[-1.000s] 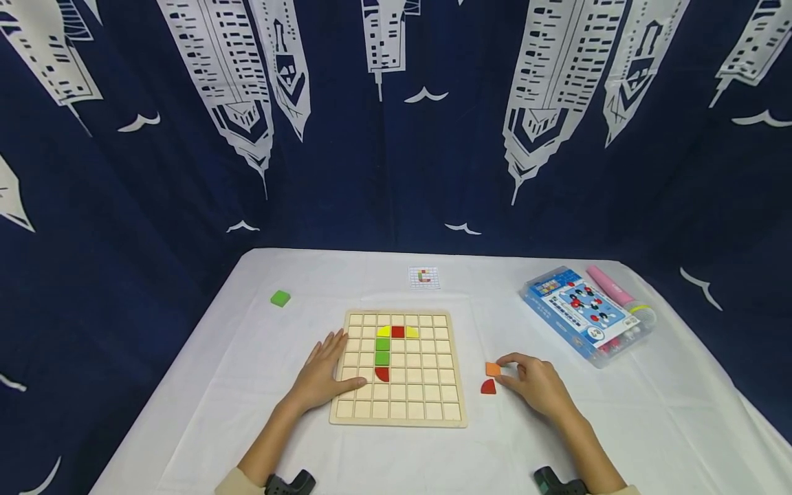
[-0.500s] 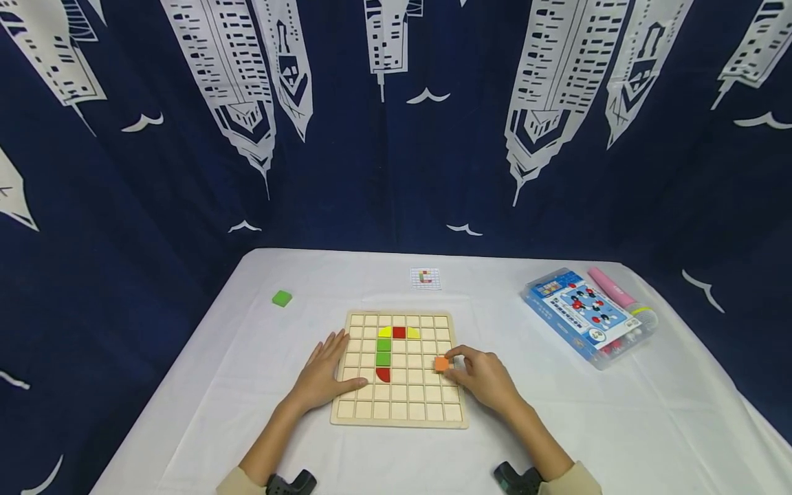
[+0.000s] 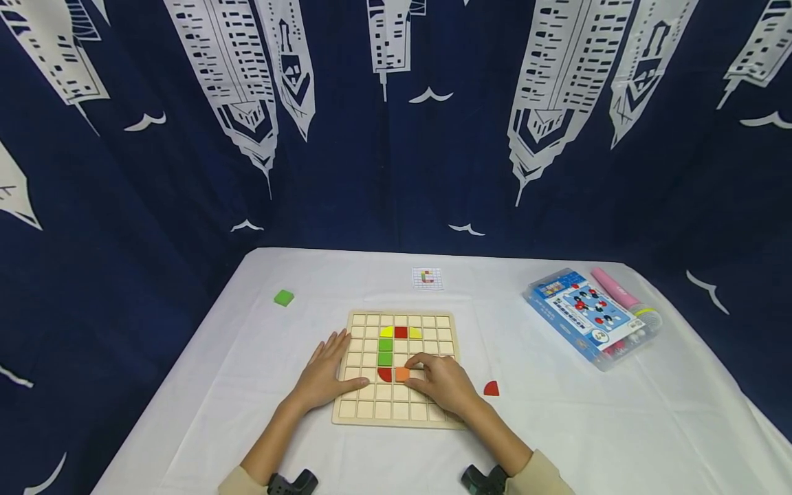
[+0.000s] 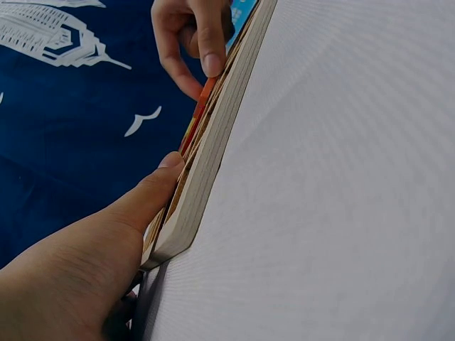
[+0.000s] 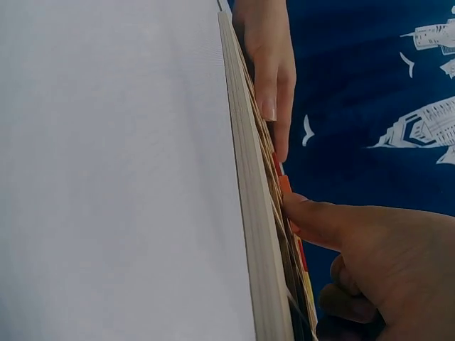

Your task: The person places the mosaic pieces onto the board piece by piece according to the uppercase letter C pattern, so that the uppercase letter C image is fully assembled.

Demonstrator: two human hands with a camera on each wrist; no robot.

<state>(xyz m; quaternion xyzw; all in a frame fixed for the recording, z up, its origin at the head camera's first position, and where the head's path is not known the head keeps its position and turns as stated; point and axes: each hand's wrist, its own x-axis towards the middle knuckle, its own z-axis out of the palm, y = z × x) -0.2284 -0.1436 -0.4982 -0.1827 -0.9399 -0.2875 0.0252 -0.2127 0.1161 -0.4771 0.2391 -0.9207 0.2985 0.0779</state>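
A wooden grid board (image 3: 365,410) lies on the white table. My left hand (image 3: 324,372) rests along its left edge, fingers straight, thumb on the board. With thumb and index finger my right hand (image 3: 447,382) pinches an orange square tile (image 3: 402,375), just right of a red quarter-round tile (image 3: 385,375) on the board. Two green squares (image 3: 386,351) form a column above that red tile. At the column's top are a yellow tile (image 3: 386,332), a red square (image 3: 401,332) and another yellow tile (image 3: 415,333). The orange tile also shows in the right wrist view (image 5: 286,186).
A loose red quarter-round tile (image 3: 491,388) lies right of the board. A green tile (image 3: 284,298) lies at the back left. Behind the board is a small pattern card (image 3: 427,278). A blue-labelled plastic case (image 3: 588,316) and a pink-capped tube (image 3: 619,290) lie at the back right.
My right hand has carried the orange tile left from beside the loose red tile onto the board, next to the red quarter-round. The left hand has stayed at the board's edge.
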